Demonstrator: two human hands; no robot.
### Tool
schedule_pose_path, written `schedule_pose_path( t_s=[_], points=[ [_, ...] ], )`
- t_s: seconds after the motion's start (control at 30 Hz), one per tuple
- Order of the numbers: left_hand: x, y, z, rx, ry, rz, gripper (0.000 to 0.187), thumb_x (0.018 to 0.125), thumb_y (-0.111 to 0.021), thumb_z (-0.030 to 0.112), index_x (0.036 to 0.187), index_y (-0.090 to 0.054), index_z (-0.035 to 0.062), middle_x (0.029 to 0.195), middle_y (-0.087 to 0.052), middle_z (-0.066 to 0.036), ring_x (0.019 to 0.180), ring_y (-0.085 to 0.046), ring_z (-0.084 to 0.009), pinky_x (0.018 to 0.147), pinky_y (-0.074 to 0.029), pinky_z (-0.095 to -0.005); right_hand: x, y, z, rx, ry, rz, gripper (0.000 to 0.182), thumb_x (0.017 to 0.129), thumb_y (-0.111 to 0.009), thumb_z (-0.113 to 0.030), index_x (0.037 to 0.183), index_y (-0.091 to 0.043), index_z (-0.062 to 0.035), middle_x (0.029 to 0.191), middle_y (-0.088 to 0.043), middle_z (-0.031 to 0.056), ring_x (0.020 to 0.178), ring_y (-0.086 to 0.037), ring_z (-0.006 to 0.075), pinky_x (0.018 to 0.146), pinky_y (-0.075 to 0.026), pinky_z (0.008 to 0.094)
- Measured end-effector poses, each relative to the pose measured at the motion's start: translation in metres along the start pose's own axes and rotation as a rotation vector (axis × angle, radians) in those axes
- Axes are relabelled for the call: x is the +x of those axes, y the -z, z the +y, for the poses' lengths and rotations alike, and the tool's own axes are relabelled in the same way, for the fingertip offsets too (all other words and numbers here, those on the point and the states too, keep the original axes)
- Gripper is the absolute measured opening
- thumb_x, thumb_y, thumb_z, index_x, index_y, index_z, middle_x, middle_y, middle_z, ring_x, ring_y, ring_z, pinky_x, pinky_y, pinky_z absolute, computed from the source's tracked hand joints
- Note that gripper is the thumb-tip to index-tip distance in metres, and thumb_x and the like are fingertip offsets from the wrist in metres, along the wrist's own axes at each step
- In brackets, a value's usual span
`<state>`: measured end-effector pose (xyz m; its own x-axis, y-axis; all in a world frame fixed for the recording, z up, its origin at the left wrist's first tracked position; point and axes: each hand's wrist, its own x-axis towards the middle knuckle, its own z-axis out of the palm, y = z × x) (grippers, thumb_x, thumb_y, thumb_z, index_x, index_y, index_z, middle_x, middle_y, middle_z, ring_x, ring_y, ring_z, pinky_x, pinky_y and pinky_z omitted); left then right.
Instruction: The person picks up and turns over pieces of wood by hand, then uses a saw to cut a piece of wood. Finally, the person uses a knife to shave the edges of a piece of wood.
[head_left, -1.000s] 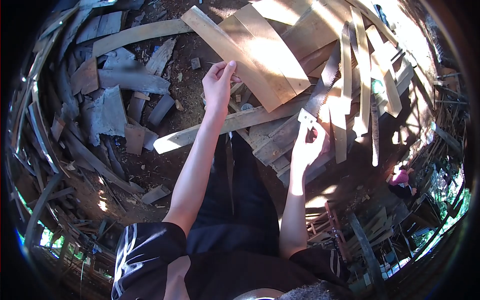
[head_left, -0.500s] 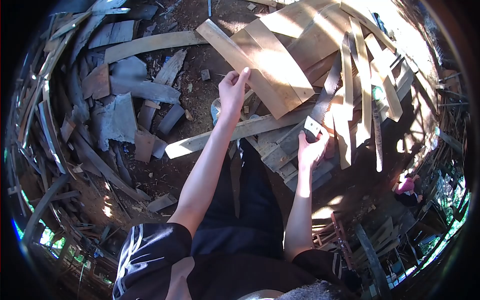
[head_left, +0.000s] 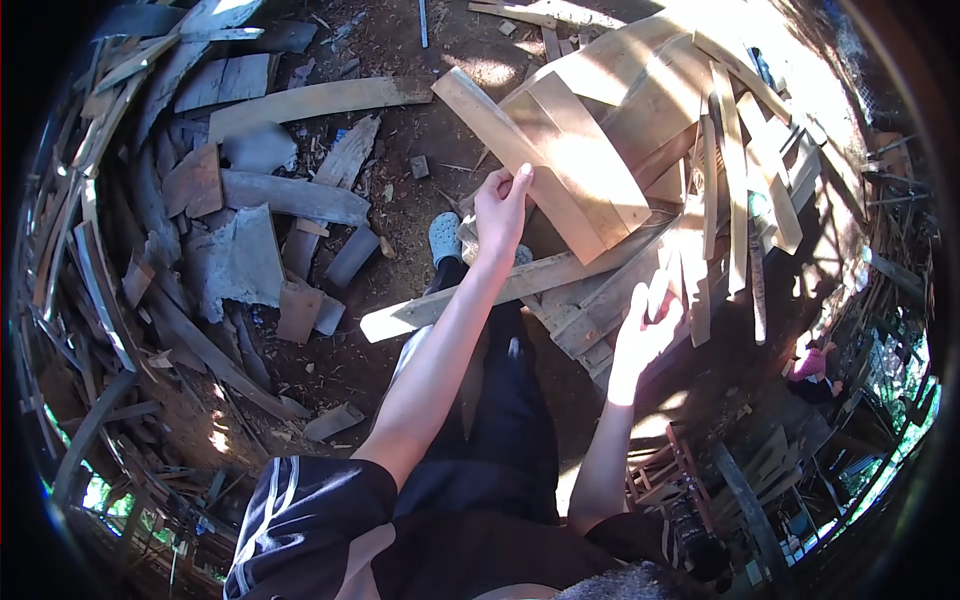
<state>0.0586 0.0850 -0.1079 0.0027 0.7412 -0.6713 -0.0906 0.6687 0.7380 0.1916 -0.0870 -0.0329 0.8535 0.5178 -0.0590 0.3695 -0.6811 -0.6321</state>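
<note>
My left hand [head_left: 499,215] is closed on the near edge of a long flat board [head_left: 560,208], thumb on top. The board slants across a stack of wider planks [head_left: 608,165], partly in bright sun. My right hand [head_left: 643,338] is curled, with a pale strip and a dark patch of the handsaw handle [head_left: 657,292] between thumb and fingers. The saw's blade cannot be made out against the sunlit wood and glare beyond the hand. A narrow beam [head_left: 440,302] lies crosswise under the board, in front of my legs.
Scrap wood [head_left: 245,260] is heaped on the left. Long thin strips [head_left: 735,180] lie to the right of the stack. A clog-covered foot [head_left: 446,238] shows by the beam. A person in a pink top [head_left: 808,368] is at the far right.
My view has shifted, so the stack sits farther right. My right hand has turned and moved slightly nearer me, and the dark saw blade no longer shows clearly. My left hand keeps its hold on the board.
</note>
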Motion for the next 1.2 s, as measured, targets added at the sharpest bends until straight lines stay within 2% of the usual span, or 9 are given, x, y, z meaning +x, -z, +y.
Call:
schedule_pose_path(
  t_s=[0.13,0.17,0.2,0.27,0.3,0.43,0.57,1.0,1.2],
  points=[
    [0.001,0.003,0.001,0.002,0.000,-0.057,0.032,0.095,-0.067,0.027,0.101,-0.066,-0.0045,0.086,-0.070,-0.005,0.075,-0.060,-0.0081,0.070,-0.047,-0.0234,-0.020,0.007,-0.040,0.110,-0.074,-0.007,0.036,0.093,-0.068,-0.010,0.120,-0.050,0.0041,0.106,-0.070,0.0137,0.103,-0.062,0.0216,0.091,-0.049,0.0344],
    [0.004,0.002,-0.004,-0.028,-0.009,-0.092,0.031,0.094,-0.068,0.028,0.101,-0.066,-0.0020,0.086,-0.070,-0.003,0.073,-0.058,-0.0067,0.066,-0.043,-0.0222,-0.025,0.009,-0.044,0.025,0.073,0.022,0.030,0.096,-0.063,-0.012,0.121,-0.051,0.0015,0.089,-0.064,0.0081,0.080,-0.062,0.0162,0.073,-0.052,0.0308],
    [0.005,0.004,-0.008,-0.057,-0.017,-0.128,0.030,0.093,-0.068,0.030,0.101,-0.067,0.0004,0.086,-0.069,-0.002,0.072,-0.056,-0.0054,0.062,-0.039,-0.0210,-0.031,0.016,-0.056,0.027,0.071,0.021,0.030,0.096,-0.063,-0.012,0.121,-0.051,0.0015,0.089,-0.064,0.0081,0.080,-0.062,0.0162,0.073,-0.052,0.0308],
    [0.004,0.007,0.001,-0.047,0.012,-0.152,0.029,0.092,-0.070,0.026,0.103,-0.067,-0.0011,0.086,-0.070,-0.002,0.072,-0.055,-0.0037,0.062,-0.039,-0.0200,-0.045,0.030,-0.106,0.678,-0.399,-0.203,0.030,0.100,-0.057,-0.015,0.125,-0.049,-0.0003,0.080,-0.057,0.0045,0.062,-0.055,0.0108,0.055,-0.048,0.0261],
    [0.004,0.007,0.002,-0.042,0.017,-0.158,0.028,0.092,-0.070,0.024,0.101,-0.067,-0.0031,0.084,-0.070,-0.003,0.072,-0.057,-0.0050,0.065,-0.043,-0.0210,-0.049,0.028,-0.136,0.612,-0.338,-0.165,0.031,0.101,-0.053,-0.018,0.127,-0.048,-0.0012,0.079,-0.054,0.0034,0.055,-0.050,0.0079,0.047,-0.043,0.0245],
    [0.004,0.007,0.003,-0.066,-0.002,-0.182,0.025,0.093,-0.069,0.019,0.100,-0.068,-0.0051,0.083,-0.071,-0.004,0.071,-0.059,-0.0054,0.066,-0.046,-0.0215,-0.065,0.029,-0.162,0.588,-0.346,-0.228,0.046,0.101,-0.050,-0.018,0.143,-0.035,-0.0041,0.110,-0.057,0.0126,0.062,-0.052,0.0106,0.052,-0.045,0.0245],
    [0.010,0.007,-0.013,-0.065,-0.055,-0.193,0.022,0.093,-0.067,0.016,0.100,-0.067,-0.0055,0.082,-0.070,-0.003,0.070,-0.059,-0.0050,0.063,-0.045,-0.0217,-0.053,0.026,-0.199,0.630,-0.312,-0.486,0.057,0.101,-0.045,-0.010,0.152,-0.021,-0.0122,0.080,-0.057,0.0073,0.055,-0.049,0.0090,0.050,-0.042,0.0235],
    [0.016,0.001,-0.034,-0.114,-0.084,-0.181,0.020,0.094,-0.062,0.014,0.101,-0.067,-0.0042,0.072,-0.066,-0.002,0.063,-0.056,-0.0049,0.059,-0.043,-0.0229,-0.049,0.020,-0.196,0.473,-0.263,-0.564,0.051,0.101,-0.048,-0.011,0.150,-0.033,-0.0124,0.093,-0.058,0.0048,0.059,-0.046,0.0068,0.051,-0.041,0.0226],
    [0.016,-0.001,-0.035,-0.077,-0.100,-0.139,0.023,0.092,-0.064,0.018,0.102,-0.069,-0.0018,0.072,-0.069,-0.003,0.063,-0.058,-0.0065,0.059,-0.044,-0.0250,-0.048,0.020,-0.189,0.349,-0.161,-0.580,0.050,0.101,-0.046,-0.008,0.150,-0.033,-0.0058,0.125,-0.054,0.0129,0.066,-0.051,0.0062,0.055,-0.043,0.0226]
  ],
)
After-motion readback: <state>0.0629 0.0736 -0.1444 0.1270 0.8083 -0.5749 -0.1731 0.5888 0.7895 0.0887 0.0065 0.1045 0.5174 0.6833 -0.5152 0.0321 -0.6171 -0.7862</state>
